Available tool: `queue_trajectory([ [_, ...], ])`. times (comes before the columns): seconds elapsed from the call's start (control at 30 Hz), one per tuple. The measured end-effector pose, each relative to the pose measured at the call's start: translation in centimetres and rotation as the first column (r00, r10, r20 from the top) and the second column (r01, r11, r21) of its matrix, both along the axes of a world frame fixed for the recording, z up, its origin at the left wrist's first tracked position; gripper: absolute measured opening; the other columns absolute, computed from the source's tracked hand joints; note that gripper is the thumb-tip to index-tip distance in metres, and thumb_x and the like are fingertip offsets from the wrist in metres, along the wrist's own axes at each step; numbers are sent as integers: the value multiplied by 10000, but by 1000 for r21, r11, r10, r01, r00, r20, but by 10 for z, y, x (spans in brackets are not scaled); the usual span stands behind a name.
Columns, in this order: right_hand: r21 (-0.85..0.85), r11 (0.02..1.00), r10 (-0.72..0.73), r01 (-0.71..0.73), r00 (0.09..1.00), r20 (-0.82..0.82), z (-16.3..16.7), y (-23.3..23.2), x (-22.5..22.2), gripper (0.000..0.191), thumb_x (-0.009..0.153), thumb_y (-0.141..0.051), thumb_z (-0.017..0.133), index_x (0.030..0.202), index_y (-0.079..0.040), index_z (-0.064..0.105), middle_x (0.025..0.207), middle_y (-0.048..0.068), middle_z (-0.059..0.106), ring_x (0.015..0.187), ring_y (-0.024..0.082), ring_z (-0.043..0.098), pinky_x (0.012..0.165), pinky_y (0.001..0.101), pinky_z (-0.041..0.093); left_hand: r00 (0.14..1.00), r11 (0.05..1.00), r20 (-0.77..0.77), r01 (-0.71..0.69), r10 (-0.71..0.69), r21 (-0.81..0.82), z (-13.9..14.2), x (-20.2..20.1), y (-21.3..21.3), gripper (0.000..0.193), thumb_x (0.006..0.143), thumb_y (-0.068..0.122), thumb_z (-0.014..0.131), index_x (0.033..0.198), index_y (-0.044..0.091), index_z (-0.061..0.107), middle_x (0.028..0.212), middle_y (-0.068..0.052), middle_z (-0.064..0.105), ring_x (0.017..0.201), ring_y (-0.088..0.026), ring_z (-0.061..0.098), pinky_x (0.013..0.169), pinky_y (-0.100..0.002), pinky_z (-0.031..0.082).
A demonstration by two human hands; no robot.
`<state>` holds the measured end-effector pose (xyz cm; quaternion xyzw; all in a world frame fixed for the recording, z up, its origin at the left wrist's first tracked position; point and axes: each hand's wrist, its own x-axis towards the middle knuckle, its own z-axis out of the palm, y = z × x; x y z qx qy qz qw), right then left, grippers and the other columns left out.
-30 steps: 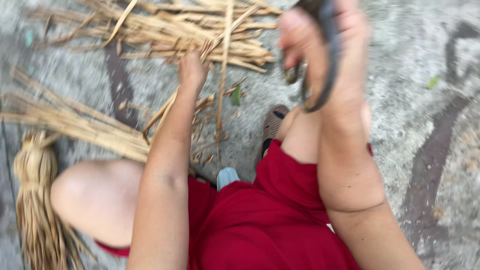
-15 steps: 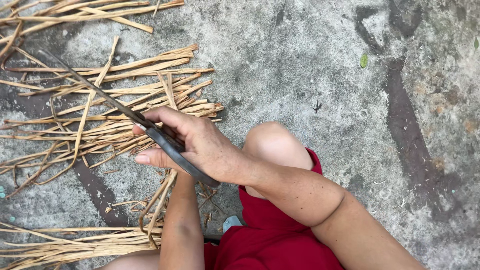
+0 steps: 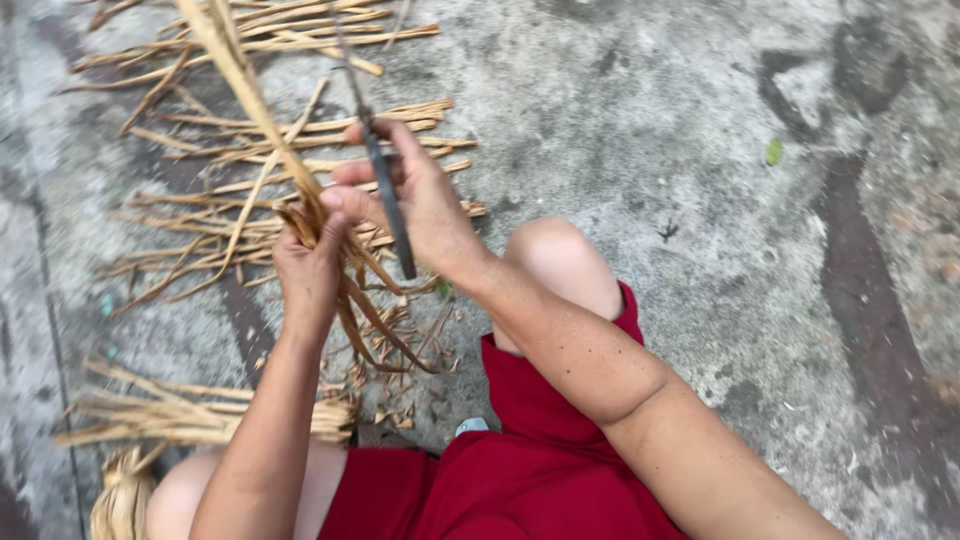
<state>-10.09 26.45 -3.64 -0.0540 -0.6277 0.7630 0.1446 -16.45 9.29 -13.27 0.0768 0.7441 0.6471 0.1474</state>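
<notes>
Head view: left hand (image 3: 308, 268) is clenching its grip round a bundle of dry straw stalks (image 3: 240, 80), which is rising from frame centre toward the upper left. Right hand (image 3: 420, 200) is gripping a dark blade (image 3: 385, 185), laying it against the stalks just above the left fist. Trimmed brown scraps (image 3: 400, 345) are lying below the hands, so some trimming looks done; loose stalks (image 3: 300, 170) spread over the concrete floor (image 3: 700, 150) seem still untrimmed. A tied bundle (image 3: 180, 415) is lying lower left. Red shorts (image 3: 530, 450) and bare knees are crowding the lower frame
</notes>
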Motion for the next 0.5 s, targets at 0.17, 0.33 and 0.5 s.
queue_trajectory([
  [0.17,-59,993,96,-106,983,-155,-3,-27,14,590,877,-108,843,1349,-61,493,1134,109,733,1133,221,731,969,365,606,990,996,-105,91,-91,-5,43,75,-32,231,948,214,751,1120,63,721,908,20,765,792,-66,683,679,-233,556],
  [0.33,-37,981,185,-190,977,-110,1,-52,32,504,940,-106,795,1356,-49,515,1132,104,765,1096,162,738,943,307,622,983,991,-122,130,-134,-41,56,108,-54,266,939,202,813,1140,39,748,936,-23,766,815,-56,645,707,-239,549],
  [0.5,66,953,302,-297,949,-91,-1,-76,43,482,946,-103,788,1338,-42,514,1080,66,769,1031,115,732,921,269,609,980,956,-27,-184,195,230,81,92,-98,350,949,223,750,1267,84,705,1127,-38,773,623,-32,527,538,-202,442],
])
